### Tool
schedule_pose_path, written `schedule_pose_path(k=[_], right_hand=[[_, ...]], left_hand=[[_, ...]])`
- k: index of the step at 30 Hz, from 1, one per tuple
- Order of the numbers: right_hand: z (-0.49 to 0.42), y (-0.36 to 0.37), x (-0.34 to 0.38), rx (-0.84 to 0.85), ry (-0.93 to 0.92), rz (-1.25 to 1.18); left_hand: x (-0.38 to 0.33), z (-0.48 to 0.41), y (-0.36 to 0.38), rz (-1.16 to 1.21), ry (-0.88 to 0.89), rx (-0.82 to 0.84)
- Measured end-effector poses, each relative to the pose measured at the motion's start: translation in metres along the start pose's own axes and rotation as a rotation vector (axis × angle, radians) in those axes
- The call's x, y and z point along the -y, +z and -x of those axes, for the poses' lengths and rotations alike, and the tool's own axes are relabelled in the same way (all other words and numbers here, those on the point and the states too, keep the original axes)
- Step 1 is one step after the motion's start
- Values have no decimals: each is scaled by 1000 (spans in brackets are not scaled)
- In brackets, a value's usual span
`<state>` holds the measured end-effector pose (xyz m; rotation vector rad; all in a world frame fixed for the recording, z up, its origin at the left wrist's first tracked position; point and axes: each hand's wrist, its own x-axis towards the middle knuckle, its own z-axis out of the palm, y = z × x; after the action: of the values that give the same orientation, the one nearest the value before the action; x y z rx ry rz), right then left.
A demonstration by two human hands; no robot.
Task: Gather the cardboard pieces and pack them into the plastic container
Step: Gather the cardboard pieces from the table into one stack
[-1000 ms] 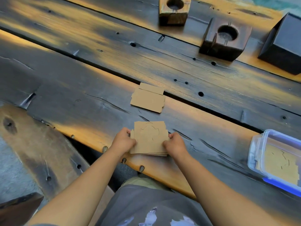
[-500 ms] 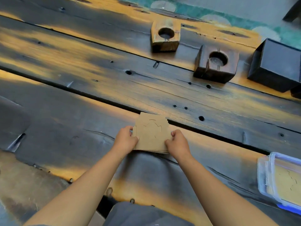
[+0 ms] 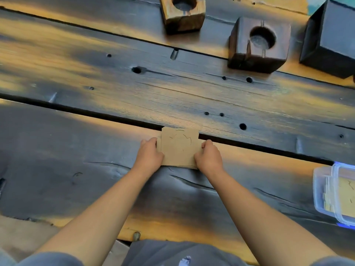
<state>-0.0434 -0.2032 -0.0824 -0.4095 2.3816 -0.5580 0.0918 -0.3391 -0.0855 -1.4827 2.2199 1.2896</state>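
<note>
A stack of brown cardboard pieces (image 3: 179, 148) with curved cut lines on its top sheet lies over the gap between two planks. My left hand (image 3: 150, 153) grips its left edge and my right hand (image 3: 208, 157) grips its right edge. The stack hides whatever lies under it. At the right edge stands the clear plastic container (image 3: 324, 196) with a blue rim, open, and more cardboard pieces (image 3: 346, 196) lie inside it.
A dark, scorched wooden plank table (image 3: 96, 150) with holes and a long gap. At the back stand two wooden blocks with round holes (image 3: 182, 14) (image 3: 259, 45) and a black box (image 3: 330, 39). The table's near edge is at my lap.
Both hands carried the stack away from me, onto the spot where a separate small pile of cardboard lay; that pile is no longer visible. The camera view shifted too.
</note>
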Motion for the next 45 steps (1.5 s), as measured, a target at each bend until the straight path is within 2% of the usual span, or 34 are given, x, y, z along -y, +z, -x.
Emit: schedule_pose_path(k=[10,14,21,24,30,37,45], right_hand=[[-7,-8,-5,50,-20,9],[-11,-10,-10,76,64,-69],[-5,-6,-3,234,267,-385],[1,-8,-5,247,302,-394],[29,-25,-23,193,291,-446],[71,-69,-75,63,242,-594],[122,-155,-193,-63,178,-640]], left_hand=[[1,-8,-3,69,-55,40],[3,-9,-4,134,-121,-4],[0,-9,2,395,-267,74],[2,-8,3,453,-285,128],[-6,16,10,483,-208,165],[-49,71,41,487,-68,146],[-130,169,142,468,21,197]])
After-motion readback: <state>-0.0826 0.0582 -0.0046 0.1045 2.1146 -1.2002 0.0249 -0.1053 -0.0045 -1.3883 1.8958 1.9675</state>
